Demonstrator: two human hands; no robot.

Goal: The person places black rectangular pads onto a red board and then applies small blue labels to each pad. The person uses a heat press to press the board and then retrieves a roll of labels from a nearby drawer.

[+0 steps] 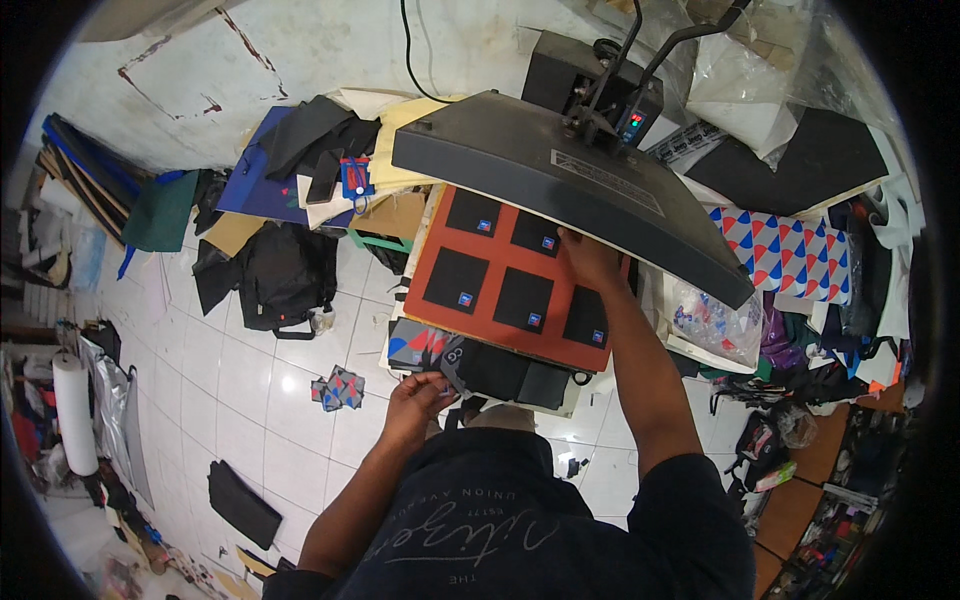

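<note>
A heat press has its black upper plate raised over a reddish-orange pad. Several black square fabric pieces lie on the pad, each with a small blue-and-red print near one corner. My right hand reaches in below the plate, fingers drawn together beside the print of a far square; anything between the fingertips is too small to make out. Low at the press's front left, my left hand pinches a dark grey piece with a pale mark. Next to it lies a grey, red and blue patterned piece.
Small patterned pieces lie on the tiled floor at left, near a black backpack and a folded black cloth. A patterned sheet and plastic bags crowd the right. A white roll stands far left.
</note>
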